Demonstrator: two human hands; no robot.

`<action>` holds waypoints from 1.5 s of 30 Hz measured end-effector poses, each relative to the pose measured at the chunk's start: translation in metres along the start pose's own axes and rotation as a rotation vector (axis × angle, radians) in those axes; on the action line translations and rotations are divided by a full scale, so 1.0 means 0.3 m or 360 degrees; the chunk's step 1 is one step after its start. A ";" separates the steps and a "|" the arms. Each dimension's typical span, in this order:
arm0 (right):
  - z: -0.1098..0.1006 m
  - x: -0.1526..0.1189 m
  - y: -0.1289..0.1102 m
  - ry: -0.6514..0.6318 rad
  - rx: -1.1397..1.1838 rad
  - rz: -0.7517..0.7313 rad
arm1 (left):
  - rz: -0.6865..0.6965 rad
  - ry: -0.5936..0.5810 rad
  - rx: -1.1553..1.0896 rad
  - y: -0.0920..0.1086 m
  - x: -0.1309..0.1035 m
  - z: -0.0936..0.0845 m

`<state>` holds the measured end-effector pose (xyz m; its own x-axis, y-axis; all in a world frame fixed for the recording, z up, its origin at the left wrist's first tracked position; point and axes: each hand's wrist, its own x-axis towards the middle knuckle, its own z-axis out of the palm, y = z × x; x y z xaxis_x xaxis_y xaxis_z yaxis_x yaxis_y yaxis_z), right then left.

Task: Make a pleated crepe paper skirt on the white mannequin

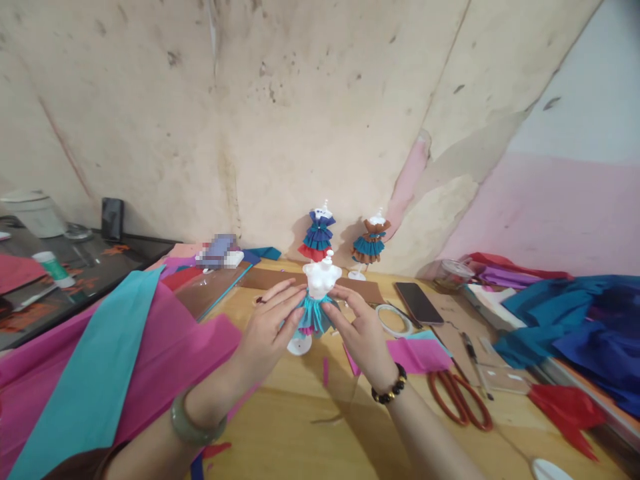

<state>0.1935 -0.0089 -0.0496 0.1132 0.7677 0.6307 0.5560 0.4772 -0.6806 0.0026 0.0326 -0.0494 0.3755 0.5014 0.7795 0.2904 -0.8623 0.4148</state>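
Standing upright on the middle of the wooden bench (287,427), a small white dress form (323,279) wears a pleated turquoise skirt (314,313), with a bit of pink showing below its hem. Its round white base (299,345) rests on the bench top. The left hand (273,325) grasps the skirt at one side of the waist, thumb to the front; the right hand (364,331) grasps it likewise at the other side. How firmly either presses cannot be told. A green bangle (196,420) is noted on the left wrist, a dark beaded bracelet (389,389) on the right.

A narrow pink scrap (325,371) lies just in front of the form. Behind it, a brown strip (267,281) runs along the bench's far edge, where two further forms stand: one in a blue, teal and red dress (319,233), one in a brown and teal dress (370,248).

Toward the bench's right edge are a white coil (383,319), a phone (419,302), a folded pink piece (420,355) and orange-handled scissors (464,400). Across the left side spreads a large pink sheet (173,340), with a turquoise strip (95,373) lying over it.
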 end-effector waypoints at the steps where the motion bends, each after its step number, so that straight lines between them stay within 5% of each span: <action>1: 0.000 0.000 -0.004 0.0005 -0.0003 -0.0004 | 0.0007 0.0022 -0.0023 0.004 0.001 -0.001; 12: -0.015 0.003 -0.036 -0.0046 -0.0026 -0.0128 | 0.0041 0.0051 -0.0081 0.022 0.008 -0.006; 20: -0.012 -0.010 -0.068 -0.0143 0.0015 -0.0153 | -0.0401 0.0240 -0.0261 0.056 0.019 -0.024; 24: -0.018 -0.005 -0.070 -0.0230 0.0155 -0.0084 | -0.0493 0.0185 -0.0417 0.046 0.027 -0.033; 37: -0.028 -0.008 -0.065 -0.0204 0.0022 -0.0211 | -0.0462 0.0007 -0.0503 0.041 0.042 -0.056; 45: -0.025 -0.009 -0.059 -0.0126 -0.0097 -0.0342 | -0.0490 0.0103 -0.0532 0.036 0.032 -0.037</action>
<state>0.1896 -0.0226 -0.0366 -0.0767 0.6834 0.7260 0.6091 0.6086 -0.5085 -0.0004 0.0272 -0.0321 0.2576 0.7415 0.6195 0.0761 -0.6547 0.7520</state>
